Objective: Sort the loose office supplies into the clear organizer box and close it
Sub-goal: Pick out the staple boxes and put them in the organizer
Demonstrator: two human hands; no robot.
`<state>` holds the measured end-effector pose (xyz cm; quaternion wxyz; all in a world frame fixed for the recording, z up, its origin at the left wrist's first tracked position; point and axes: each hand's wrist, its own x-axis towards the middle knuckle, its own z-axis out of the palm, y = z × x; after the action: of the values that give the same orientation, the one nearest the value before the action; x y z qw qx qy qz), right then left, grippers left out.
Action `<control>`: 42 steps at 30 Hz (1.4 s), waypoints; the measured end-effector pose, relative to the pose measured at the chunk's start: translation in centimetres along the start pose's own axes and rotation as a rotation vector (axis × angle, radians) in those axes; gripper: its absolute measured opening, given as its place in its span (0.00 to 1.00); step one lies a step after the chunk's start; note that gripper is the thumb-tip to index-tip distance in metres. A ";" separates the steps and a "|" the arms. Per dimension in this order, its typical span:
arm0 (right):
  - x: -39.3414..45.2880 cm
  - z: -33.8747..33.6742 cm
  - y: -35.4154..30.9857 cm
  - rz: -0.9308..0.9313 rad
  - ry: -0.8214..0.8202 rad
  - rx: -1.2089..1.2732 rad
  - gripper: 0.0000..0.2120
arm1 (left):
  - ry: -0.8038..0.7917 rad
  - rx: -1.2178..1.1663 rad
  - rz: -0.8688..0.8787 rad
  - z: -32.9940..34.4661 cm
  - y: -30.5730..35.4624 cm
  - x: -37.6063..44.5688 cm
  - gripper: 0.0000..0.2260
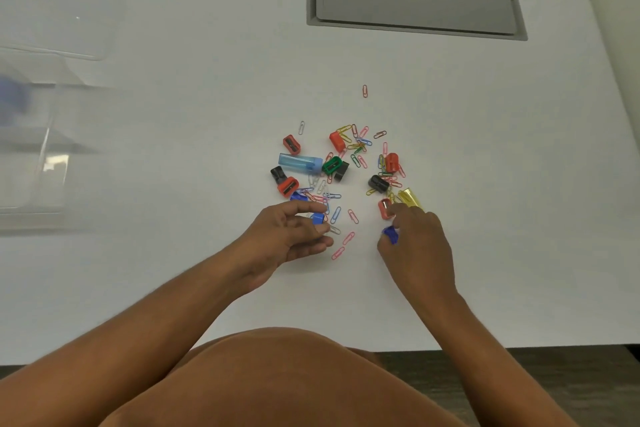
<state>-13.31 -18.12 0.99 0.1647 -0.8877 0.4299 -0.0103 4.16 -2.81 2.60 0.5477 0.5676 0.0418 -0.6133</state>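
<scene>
The loose supplies, sharpeners and paper clips, lie heaped at table centre. The clear organizer box stands well apart at 9 o'clock, blurred; its lid position cannot be determined. At the heap's 6 o'clock edge, the left hand pinches a blue sharpener between thumb and curled fingers. The right hand, at 5 o'clock, pinches a second blue sharpener while its forefinger touches a red sharpener. Recommended procedure: collect like-coloured sharpeners first, lift clear of entangled clips, then carry to one compartment.
</scene>
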 end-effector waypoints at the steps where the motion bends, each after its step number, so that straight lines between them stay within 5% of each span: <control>1: -0.3 -0.3 -0.6 0.029 -0.016 0.153 0.19 | -0.013 0.003 -0.002 0.0 -0.1 0.0 0.22; 5: -1.4 -0.8 -3.7 0.131 -0.125 0.729 0.09 | -0.078 -0.002 0.009 0.2 -0.4 0.0 0.21; 11: -2.2 0.2 -6.0 0.221 -0.119 0.903 0.04 | -0.086 -0.041 0.030 0.1 -0.6 -0.3 0.19; 15: -2.6 0.5 -5.6 0.106 -0.181 0.782 0.09 | 0.012 -0.054 0.011 -0.3 -0.5 -0.7 0.19; 19: -0.5 0.1 -2.6 -0.073 0.037 0.281 0.10 | 0.097 -0.021 -0.003 -0.6 -0.5 -0.9 0.11; 23: 1.6 0.6 -1.2 -0.071 -0.048 -0.015 0.14 | 0.071 -0.039 -0.002 -0.9 -0.8 -1.1 0.08; 34: 2.3 1.5 -1.7 -0.061 -0.026 -0.061 0.23 | -0.009 -0.153 0.024 -2.4 -1.2 -1.5 0.11; 42: 2.7 -0.4 0.1 -0.080 -0.047 -0.106 0.19 | -0.002 -0.113 0.045 -2.7 -1.2 -2.1 0.14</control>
<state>-11.73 -20.33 1.06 0.1270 -0.9117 0.3899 0.0265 4.59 0.77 2.50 0.5925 0.5360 0.0630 -0.5981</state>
